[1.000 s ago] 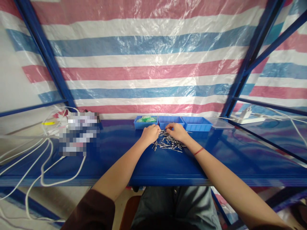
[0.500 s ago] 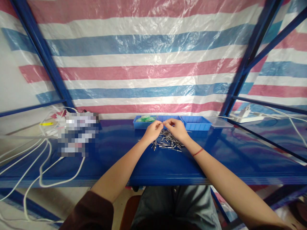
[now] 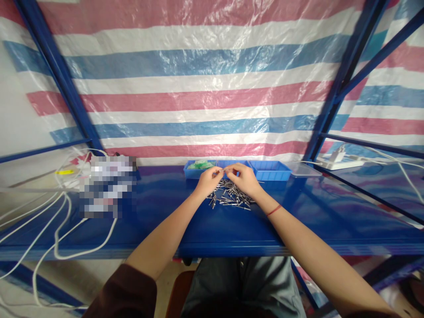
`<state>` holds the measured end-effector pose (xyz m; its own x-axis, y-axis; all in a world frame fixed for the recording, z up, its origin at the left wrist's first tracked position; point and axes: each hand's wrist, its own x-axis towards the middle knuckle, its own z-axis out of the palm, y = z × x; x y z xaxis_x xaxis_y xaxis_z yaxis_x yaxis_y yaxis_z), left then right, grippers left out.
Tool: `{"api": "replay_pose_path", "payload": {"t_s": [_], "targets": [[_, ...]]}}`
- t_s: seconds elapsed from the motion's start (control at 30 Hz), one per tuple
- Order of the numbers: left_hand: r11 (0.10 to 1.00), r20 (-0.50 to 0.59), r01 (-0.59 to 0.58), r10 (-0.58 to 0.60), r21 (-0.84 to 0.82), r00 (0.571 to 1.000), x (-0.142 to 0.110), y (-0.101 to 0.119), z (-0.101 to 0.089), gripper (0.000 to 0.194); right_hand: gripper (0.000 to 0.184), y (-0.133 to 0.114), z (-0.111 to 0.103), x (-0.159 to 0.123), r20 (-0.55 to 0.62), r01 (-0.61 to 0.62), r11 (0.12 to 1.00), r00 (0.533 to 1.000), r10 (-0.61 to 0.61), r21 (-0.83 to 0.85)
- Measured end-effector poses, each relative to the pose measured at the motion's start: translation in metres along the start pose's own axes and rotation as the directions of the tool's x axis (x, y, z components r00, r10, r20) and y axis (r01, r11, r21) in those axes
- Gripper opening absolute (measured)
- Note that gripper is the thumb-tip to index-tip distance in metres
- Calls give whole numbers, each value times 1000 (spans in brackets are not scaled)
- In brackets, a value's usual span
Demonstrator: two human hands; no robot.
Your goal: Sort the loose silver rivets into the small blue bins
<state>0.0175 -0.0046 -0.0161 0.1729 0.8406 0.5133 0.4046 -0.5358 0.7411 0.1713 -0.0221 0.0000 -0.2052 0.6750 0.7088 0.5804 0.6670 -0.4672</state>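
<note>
Just beyond the left fingers stood a blue rectangular plastic bin (image 3: 194, 174) containing green and clear film-like items. A matching middle bin (image 3: 225, 164) stood behind the fingertips, its contents largely hidden; a matching right bin (image 3: 272, 176) stood beyond the right fingers. Both forearms converged, wrists bent inward. The left hand (image 3: 209, 181) pinched a thin silver metal pin (image 3: 224, 170), roughly level; the right hand's (image 3: 243, 180) fingers were curled narrow at its other end, their grip indeterminable. Below the fingers, loose silver metal pins (image 3: 233, 196) lay heaped on a glossy blue table (image 3: 159, 201).
</note>
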Motion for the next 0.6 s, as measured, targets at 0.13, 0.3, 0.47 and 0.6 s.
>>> {"api": "replay_pose_path", "payload": {"t_s": [0.13,0.3,0.47,0.6], "targets": [[1000,-57,-11,12,8,998,1,3,-3,17,23,2,-1,0,14,4,1000,1000,-4,-23],[999,-55,-19,21,33,998,0,2,-3,16,22,4,2,0,48,12,999,999,-10,-47],[986,50,20,-29,168,998,-1,-10,0,16,24,9,4,0,213,-20,994,976,43,-112],[976,66,18,-33,216,997,-1,-16,-1,18,19,5,1,-3,449,33,997,893,0,-65]]}}
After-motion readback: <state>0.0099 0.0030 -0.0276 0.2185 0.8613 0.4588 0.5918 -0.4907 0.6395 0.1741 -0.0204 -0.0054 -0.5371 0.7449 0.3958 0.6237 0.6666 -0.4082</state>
